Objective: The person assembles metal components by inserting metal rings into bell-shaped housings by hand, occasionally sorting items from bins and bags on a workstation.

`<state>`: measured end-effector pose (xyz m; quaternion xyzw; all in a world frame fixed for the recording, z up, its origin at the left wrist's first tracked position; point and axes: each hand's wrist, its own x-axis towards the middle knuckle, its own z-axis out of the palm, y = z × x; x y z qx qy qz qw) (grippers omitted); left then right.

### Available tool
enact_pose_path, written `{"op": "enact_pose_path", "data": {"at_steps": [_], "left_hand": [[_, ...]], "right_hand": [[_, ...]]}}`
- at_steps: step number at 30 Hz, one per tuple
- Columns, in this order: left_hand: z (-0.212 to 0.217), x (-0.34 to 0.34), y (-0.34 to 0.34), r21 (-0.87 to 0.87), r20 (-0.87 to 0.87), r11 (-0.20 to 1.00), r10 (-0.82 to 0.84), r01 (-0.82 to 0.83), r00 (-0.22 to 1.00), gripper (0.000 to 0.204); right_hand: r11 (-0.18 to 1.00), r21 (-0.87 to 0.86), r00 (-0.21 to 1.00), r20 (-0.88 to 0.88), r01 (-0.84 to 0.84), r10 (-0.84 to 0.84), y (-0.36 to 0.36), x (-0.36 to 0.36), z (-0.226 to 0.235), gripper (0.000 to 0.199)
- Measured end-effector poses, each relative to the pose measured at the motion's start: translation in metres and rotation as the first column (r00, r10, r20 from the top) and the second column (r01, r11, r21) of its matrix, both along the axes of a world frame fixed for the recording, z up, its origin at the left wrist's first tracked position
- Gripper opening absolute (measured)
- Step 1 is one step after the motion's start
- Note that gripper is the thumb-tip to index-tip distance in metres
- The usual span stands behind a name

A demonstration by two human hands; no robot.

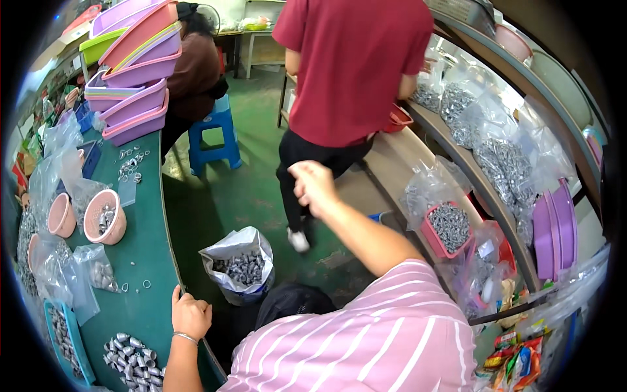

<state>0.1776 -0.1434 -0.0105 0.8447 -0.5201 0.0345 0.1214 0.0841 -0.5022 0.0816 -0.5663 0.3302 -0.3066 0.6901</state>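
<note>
My left hand (191,315) rests at the edge of the green table (147,261), its index finger stretched forward and nothing visible in it. Close by on the tabletop lies a heap of grey metal cap-like parts (136,361). Reaching forward over the floor, my right hand (315,189) hangs in mid-air with its fingers curled; its palm is hidden. It overlaps the dark trousers of a person in a red shirt (356,72), and I cannot tell whether they touch. Below stands a white sack (225,287) of grey metal parts.
Stacked purple, pink and green baskets (140,117) rise at the table's far end, near a seated person (196,72) on a blue stool (215,140). Pink baskets (108,219) and a blue tray (81,362) line the left. Shelving (450,153) with bagged metal parts runs along the right.
</note>
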Motion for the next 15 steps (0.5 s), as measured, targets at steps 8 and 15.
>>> {"op": "enact_pose_path", "data": {"at_steps": [8, 15], "left_hand": [[0.002, -0.002, 0.002, 0.0, 0.016, 1.0, 0.017, -0.017, 1.0, 0.01], [-0.002, -0.002, -0.001, 0.037, -0.011, 0.999, 0.01, -0.01, 1.0, 0.011]], "right_hand": [[0.779, -0.33, 0.833, 0.045, 0.533, -0.551, -0.219, -0.062, 0.078, 0.055], [0.527, -0.74, 0.584, -0.225, 0.419, -0.78, -0.412, -0.091, 0.072, 0.078]]}}
